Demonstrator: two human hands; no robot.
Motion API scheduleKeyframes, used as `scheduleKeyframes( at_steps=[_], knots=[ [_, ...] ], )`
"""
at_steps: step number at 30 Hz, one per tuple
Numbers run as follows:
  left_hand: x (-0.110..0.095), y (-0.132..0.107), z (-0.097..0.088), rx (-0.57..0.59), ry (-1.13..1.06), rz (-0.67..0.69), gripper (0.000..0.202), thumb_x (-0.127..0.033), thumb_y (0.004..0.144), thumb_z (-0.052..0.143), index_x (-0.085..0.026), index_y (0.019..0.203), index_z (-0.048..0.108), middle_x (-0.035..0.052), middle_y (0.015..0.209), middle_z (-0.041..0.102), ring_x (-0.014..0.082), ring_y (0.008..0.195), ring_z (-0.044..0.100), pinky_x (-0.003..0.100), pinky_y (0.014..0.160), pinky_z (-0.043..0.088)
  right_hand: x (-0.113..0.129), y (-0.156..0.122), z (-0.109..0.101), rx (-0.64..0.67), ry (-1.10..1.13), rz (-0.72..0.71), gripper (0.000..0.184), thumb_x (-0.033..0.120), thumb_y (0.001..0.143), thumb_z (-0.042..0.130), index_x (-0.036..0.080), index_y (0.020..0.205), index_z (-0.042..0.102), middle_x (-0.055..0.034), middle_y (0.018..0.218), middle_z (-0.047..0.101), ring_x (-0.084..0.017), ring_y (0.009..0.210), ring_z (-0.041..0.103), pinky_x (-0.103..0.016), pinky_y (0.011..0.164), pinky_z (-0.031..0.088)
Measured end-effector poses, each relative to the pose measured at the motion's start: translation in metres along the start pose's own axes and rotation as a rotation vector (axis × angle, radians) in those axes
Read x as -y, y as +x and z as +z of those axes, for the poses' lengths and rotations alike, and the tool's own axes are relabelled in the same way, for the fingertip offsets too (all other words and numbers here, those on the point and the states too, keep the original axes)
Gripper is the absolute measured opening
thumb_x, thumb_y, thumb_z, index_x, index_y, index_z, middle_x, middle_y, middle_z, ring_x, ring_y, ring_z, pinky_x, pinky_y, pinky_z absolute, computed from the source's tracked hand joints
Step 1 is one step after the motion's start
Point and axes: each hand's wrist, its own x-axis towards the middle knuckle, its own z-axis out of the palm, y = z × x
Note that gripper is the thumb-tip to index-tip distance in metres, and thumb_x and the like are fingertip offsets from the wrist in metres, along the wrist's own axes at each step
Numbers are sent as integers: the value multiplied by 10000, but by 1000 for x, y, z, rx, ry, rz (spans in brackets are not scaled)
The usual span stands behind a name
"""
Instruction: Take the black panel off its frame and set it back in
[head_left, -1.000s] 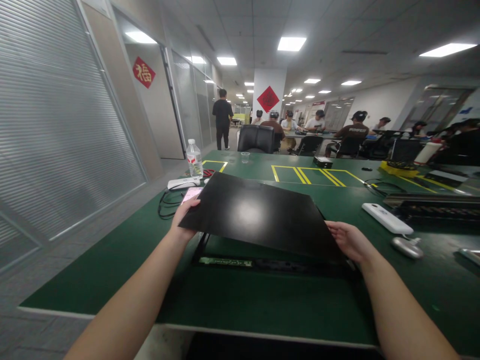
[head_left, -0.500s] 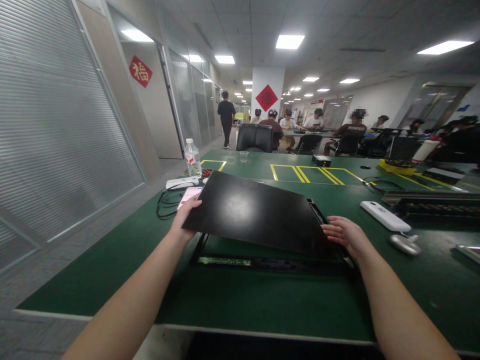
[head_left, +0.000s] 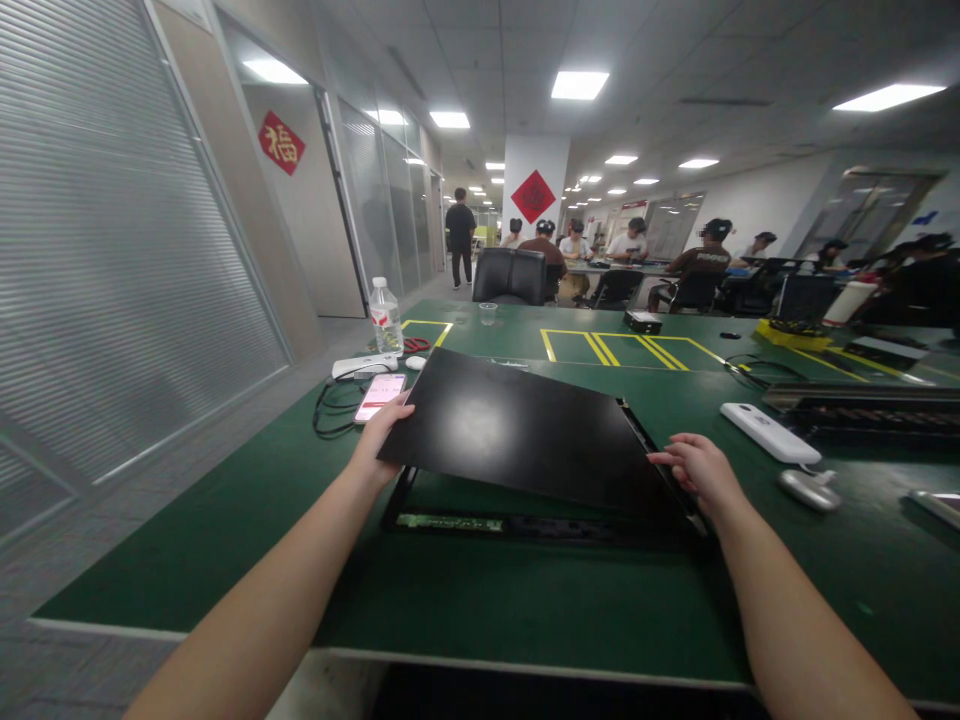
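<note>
A thin, glossy black panel (head_left: 517, 425) is tilted over a black frame (head_left: 600, 530), its left side raised and its right side low against the frame. A strip of green circuit board (head_left: 450, 523) shows in the frame's near side. My left hand (head_left: 384, 440) grips the panel's left edge, thumb on top and fingers underneath. At the right edge is my right hand (head_left: 701, 475), index finger stretched toward the panel and frame side, the other fingers loosely bent. Nothing is visible in that hand; whether the fingertip touches is unclear.
On the green table (head_left: 225, 560) lie a lit phone (head_left: 380, 398), a white power bank with cables (head_left: 364, 367) and a water bottle (head_left: 385, 318) to the left. Rightward are another white device (head_left: 770, 433) and a silver mouse-like object (head_left: 810, 490). People sit farther back.
The panel has shifted slightly right and down at its left edge, with my left hand. My right hand's fingers have bent, leaving the index finger stretched. A person in the background has moved.
</note>
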Motion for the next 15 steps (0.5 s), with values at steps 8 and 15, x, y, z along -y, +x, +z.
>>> scheduleKeyframes(
  at_steps=[8, 15],
  knots=[
    [13, 5, -5, -19, 21, -75, 624, -162, 665, 738, -118, 1287, 729, 100, 1000, 812, 252, 831, 759, 278, 632, 564, -7, 5, -4, -61, -73, -37, 244, 180, 720, 646, 230, 921, 517, -49, 618, 708, -76, 344, 348, -179, 357, 230],
    [16, 8, -6, -7, -7, -133, 665, -151, 683, 731, -127, 1347, 701, 114, 1051, 813, 266, 875, 770, 275, 634, 569, -7, 4, -3, -74, -81, -51, 223, 178, 719, 638, 223, 912, 534, -46, 625, 708, -76, 347, 343, -189, 355, 243]
  ],
)
